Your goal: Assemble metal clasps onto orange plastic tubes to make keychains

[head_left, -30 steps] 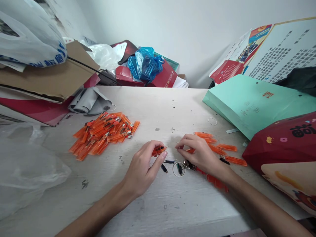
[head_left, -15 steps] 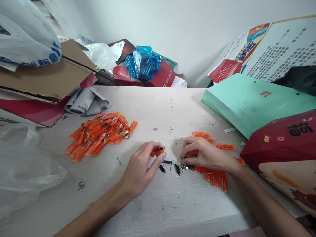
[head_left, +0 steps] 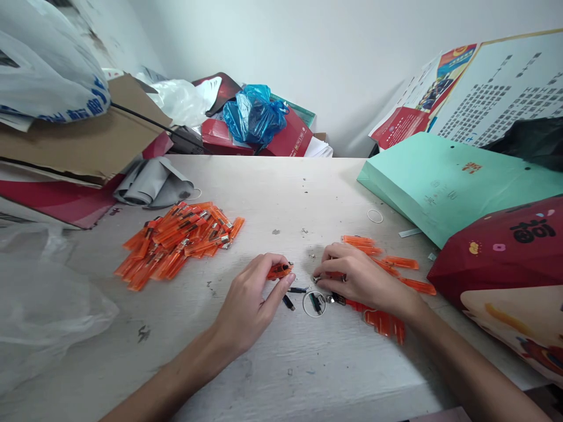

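My left hand (head_left: 250,302) is closed around an orange lighter (head_left: 280,271), its top end pointing right between thumb and fingers. To the right, my right hand (head_left: 352,272) pinches a small metal piece (head_left: 316,279) just above the table. Under and beside that hand lie several orange lighters (head_left: 383,323), partly hidden by the palm. Between the hands, small black parts (head_left: 288,302) and a white rubber band (head_left: 304,305) rest on the table. A big heap of orange lighters (head_left: 176,243) with metal tops is on the left.
A clear plastic bag (head_left: 48,310) lies at the left edge of the table (head_left: 264,375). Cardboard (head_left: 79,140) and a white bag are stacked behind it. On the right stand a mint green paper bag (head_left: 457,181) and a red package (head_left: 501,258). Another rubber band (head_left: 375,216) lies near them.
My right hand has shifted slightly left with its fingertips lifted a little from the parts, uncovering more lighters beside its wrist. My left hand stays put with the lighter.
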Available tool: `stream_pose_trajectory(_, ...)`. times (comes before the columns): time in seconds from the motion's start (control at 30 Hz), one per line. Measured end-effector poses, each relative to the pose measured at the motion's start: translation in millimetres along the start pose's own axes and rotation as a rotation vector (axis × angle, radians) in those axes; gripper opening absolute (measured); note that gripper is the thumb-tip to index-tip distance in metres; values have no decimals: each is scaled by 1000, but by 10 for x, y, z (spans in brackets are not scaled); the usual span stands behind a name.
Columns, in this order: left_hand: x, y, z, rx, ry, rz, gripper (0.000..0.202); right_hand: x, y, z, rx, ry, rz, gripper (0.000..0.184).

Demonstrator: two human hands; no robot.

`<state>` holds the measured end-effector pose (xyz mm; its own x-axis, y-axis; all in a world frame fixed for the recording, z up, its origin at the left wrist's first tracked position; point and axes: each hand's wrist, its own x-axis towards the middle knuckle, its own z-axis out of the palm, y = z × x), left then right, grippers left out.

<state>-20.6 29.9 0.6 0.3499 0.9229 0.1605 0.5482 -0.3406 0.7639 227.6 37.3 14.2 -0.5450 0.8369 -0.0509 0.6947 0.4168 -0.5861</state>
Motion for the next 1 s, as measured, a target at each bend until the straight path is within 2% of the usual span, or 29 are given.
stream_pose_trajectory(0.23,-5,17,-2,-29,-4,27,12,20,-32,-8,-22,5,-60,14)
stream_pose_trajectory(0.5,-5,38,-3,-77,-42,48,12,12,-73,-30,98,136,-134,7)
stream_pose_trajectory(0.6,-12,81,-19,-134,-86,-5,18,8,-83,2,125,211,-208,8)
stream_pose_trajectory(0.87,-60,218,-21,-454,-311,-177,29,-14,-211,114,183,452,-416,17)
stream_pose_trajectory(1.0,-92,250,4,-529,-329,-220,27,-6,-277,156,170,514,-457,19)
